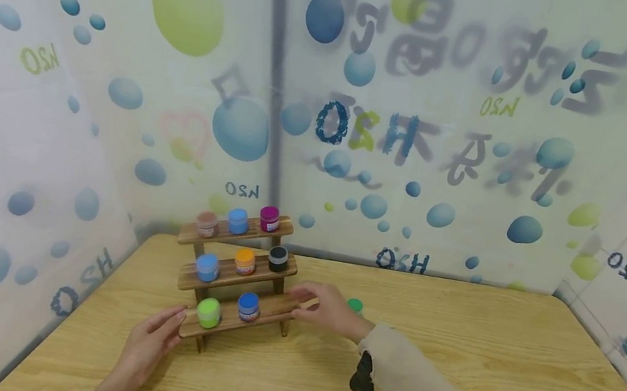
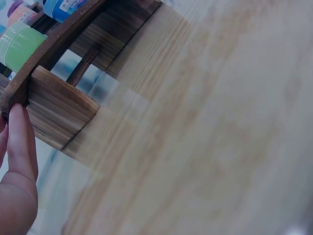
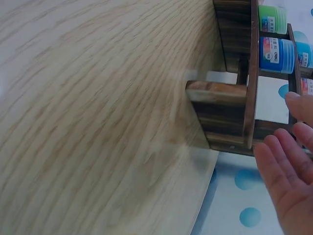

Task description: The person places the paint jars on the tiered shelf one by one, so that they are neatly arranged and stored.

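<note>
A three-tier wooden display rack (image 1: pixel 266 310) stands on the table with small lidded paint jars on each step. My left hand (image 1: pixel 148 340) is at the left end of the lowest step, and in the left wrist view a straight finger (image 2: pixel 20 142) touches that end. At the step's other end is my right hand (image 1: pixel 331 310), its fingers extended close by the wood, as the right wrist view also shows. On the lowest step sit a light green jar (image 1: pixel 208 313) and a dark blue jar (image 1: pixel 248 307).
The middle step carries a blue jar (image 1: pixel 207 267), an orange jar (image 1: pixel 245 261) and a black jar (image 1: pixel 277 259). Brown, blue and purple jars (image 1: pixel 269 219) line the top step. A green-lidded jar (image 1: pixel 355 305) shows behind my right wrist. Printed curtains (image 1: pixel 464 245) border the wooden table (image 1: pixel 448 351).
</note>
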`<state>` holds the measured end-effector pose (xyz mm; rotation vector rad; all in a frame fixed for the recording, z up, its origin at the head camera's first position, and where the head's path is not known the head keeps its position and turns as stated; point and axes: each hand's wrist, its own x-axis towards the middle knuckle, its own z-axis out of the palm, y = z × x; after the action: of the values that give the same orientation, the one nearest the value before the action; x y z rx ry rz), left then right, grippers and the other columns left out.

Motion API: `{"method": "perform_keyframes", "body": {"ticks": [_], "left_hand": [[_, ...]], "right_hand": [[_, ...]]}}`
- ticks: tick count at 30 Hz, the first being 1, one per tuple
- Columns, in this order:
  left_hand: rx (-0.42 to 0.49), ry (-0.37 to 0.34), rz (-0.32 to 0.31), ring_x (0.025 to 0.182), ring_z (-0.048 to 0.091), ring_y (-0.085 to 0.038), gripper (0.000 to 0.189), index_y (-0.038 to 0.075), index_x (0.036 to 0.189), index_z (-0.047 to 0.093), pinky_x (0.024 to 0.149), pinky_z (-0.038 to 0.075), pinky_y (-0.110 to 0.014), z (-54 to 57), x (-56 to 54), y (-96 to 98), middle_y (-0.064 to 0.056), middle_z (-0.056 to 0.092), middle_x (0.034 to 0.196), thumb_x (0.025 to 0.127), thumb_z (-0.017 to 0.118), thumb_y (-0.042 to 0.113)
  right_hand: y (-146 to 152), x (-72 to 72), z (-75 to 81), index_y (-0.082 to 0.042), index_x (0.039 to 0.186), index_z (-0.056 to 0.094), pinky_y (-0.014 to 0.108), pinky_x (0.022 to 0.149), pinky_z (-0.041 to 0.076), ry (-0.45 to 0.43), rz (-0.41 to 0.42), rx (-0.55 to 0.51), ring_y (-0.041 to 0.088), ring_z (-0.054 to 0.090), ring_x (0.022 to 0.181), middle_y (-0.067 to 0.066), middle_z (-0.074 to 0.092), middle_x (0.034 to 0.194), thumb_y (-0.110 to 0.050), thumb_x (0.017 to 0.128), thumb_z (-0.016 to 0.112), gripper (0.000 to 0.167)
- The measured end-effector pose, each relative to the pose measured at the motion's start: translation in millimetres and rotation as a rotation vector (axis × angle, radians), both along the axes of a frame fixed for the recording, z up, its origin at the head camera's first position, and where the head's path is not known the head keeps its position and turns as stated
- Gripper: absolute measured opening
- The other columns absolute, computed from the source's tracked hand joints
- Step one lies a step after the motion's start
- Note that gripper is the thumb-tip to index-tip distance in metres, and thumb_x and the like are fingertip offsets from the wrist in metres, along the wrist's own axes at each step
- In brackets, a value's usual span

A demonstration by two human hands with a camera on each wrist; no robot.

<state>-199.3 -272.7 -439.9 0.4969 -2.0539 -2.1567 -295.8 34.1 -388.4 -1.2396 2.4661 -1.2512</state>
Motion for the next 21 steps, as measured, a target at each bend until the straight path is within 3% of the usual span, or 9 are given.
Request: {"method": "perform_keyframes", "body": {"ticks": [6, 17, 21], "left_hand": [[-0.011, -0.008, 0.005, 0.08, 0.053, -0.001, 0.026, 0.022, 0.105, 0.059, 0.072, 0.049, -0.017, -2.0, 1.0, -1.8, 0.014, 0.054, 0.094, 0.082, 0.063, 0.035], [-0.036, -0.03, -0.007, 0.084, 0.053, -0.001, 0.06, 0.007, 0.127, 0.046, 0.075, 0.048, -0.017, -1.0, 0.2, -0.7, 0.005, 0.05, 0.109, 0.08, 0.062, 0.041], [-0.035, -0.025, -0.005, 0.084, 0.053, -0.001, 0.051, 0.013, 0.123, 0.051, 0.075, 0.048, -0.017, -1.1, -0.6, 0.1, 0.005, 0.049, 0.109, 0.081, 0.062, 0.04]], "right_hand": [[16.0, -0.8, -5.2, 0.0, 0.116, 0.054, 0.024, 0.071, 0.05, -0.005, -0.009, 0.007, 0.027, 0.054, 0.095, 0.015, 0.056, 0.108, -0.011, 0.083, 0.062, 0.036], [39.6, 0.7, -13.9, -0.003, 0.113, 0.055, 0.037, 0.075, 0.05, -0.02, -0.055, 0.008, 0.03, 0.054, 0.096, 0.018, 0.056, 0.107, -0.016, 0.084, 0.062, 0.034], [50.0, -1.2, -15.6, -0.004, 0.114, 0.055, 0.033, 0.074, 0.05, -0.007, -0.076, -0.001, 0.031, 0.054, 0.095, 0.018, 0.056, 0.107, -0.017, 0.084, 0.062, 0.034]]}}
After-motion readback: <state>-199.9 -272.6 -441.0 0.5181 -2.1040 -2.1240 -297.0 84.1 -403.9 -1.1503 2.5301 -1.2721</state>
